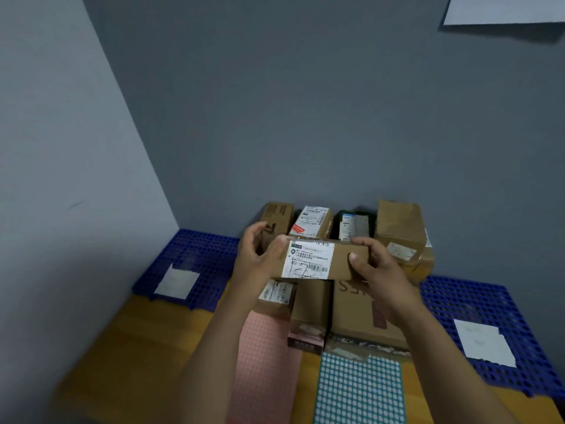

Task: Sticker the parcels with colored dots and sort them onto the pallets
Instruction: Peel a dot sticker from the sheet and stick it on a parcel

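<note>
A flat brown cardboard parcel (339, 262) with a white shipping label is held up in front of me, above the pile of parcels. My left hand (260, 258) grips its left end with the thumb on the front face. My right hand (373, 264) grips its right end, thumb also on the front. Below lie a pink sheet of dot stickers (263, 362) and a teal sheet of white dot stickers (360, 393). A blue grid pallet (211, 255) lies at the left and another blue pallet (477, 304) at the right.
Several cardboard parcels (400, 231) are stacked against the grey wall between the pallets, on a yellow-orange floor (137, 347). Each pallet carries a white paper sheet (177, 283). A grey wall closes the left side. A white paper (504, 9) hangs at the upper right.
</note>
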